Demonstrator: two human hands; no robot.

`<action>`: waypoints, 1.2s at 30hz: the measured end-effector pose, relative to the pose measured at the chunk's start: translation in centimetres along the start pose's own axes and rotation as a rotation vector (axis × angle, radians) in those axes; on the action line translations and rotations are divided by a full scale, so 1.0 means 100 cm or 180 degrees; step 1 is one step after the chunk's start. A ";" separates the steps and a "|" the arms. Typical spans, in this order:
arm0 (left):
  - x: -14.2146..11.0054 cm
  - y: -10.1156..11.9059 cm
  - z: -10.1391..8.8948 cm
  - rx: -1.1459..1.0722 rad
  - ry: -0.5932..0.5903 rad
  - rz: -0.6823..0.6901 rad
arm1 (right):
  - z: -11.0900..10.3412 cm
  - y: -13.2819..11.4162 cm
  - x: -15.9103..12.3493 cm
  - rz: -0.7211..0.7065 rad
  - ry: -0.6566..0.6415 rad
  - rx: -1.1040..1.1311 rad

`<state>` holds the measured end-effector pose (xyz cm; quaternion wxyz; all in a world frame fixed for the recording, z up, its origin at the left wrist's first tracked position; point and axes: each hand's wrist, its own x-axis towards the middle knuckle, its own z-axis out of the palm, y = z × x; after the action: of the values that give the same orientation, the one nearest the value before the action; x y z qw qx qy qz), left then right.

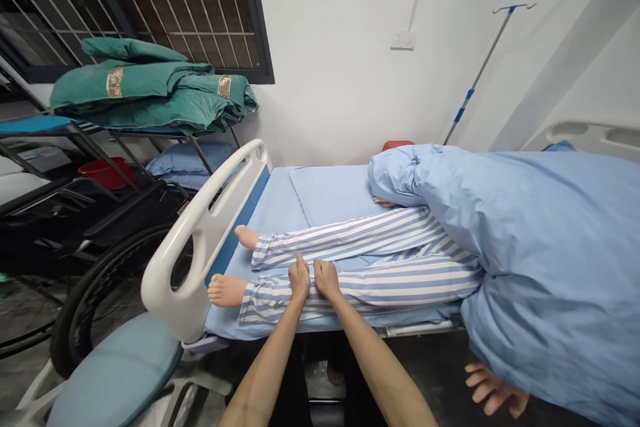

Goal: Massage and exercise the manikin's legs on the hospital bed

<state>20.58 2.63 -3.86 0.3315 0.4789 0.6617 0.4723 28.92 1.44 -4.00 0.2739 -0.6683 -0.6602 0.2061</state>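
Observation:
My left hand (299, 277) and my right hand (327, 278) are side by side, a small gap between them, over the nearer lower leg. Both are closed with the fingers curled. Whether any cloth is pinched inside them is hidden. Blue-and-white striped trousers (400, 283) cover the two legs of a figure, perhaps a manikin, lying on the bed. Its bare nearer foot (227, 291) and farther foot (246, 237) point toward the footboard. A light blue quilt (540, 233) lies over the upper body, and one of the figure's hands (495, 388) hangs out below it.
A cream footboard (200, 240) closes the bed's left end. Beyond it are a wheelchair wheel (67, 327), a teal round seat (117, 373), a red basin (107, 173) and folded green quilts (150, 90). An IV pole (477, 83) rises behind the bed.

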 end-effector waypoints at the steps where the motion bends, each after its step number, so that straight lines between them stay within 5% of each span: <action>1: -0.001 0.002 0.004 -0.0152 0.0023 -0.0051 | 0.000 0.002 0.001 0.0022 0.0072 0.0121; 7: -0.013 0.003 0.023 0.0114 -0.0001 -0.0071 | 0.000 0.008 0.005 0.0208 0.0368 0.0657; 17: -0.015 0.001 0.022 0.0584 -0.0078 0.0095 | -0.018 0.006 0.003 0.0099 -0.0021 -0.0193; 29: -0.016 0.022 0.038 0.0304 -0.0436 0.0295 | -0.014 0.023 -0.002 0.0435 0.0769 0.0766; 36: -0.022 0.019 0.043 0.0500 -0.0308 0.0305 | -0.021 0.020 -0.002 0.0505 0.0690 0.0719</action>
<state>25.75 2.03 -3.49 0.3015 0.5567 0.6562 0.4105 31.81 1.08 -3.73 0.3997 -0.7015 -0.5447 0.2268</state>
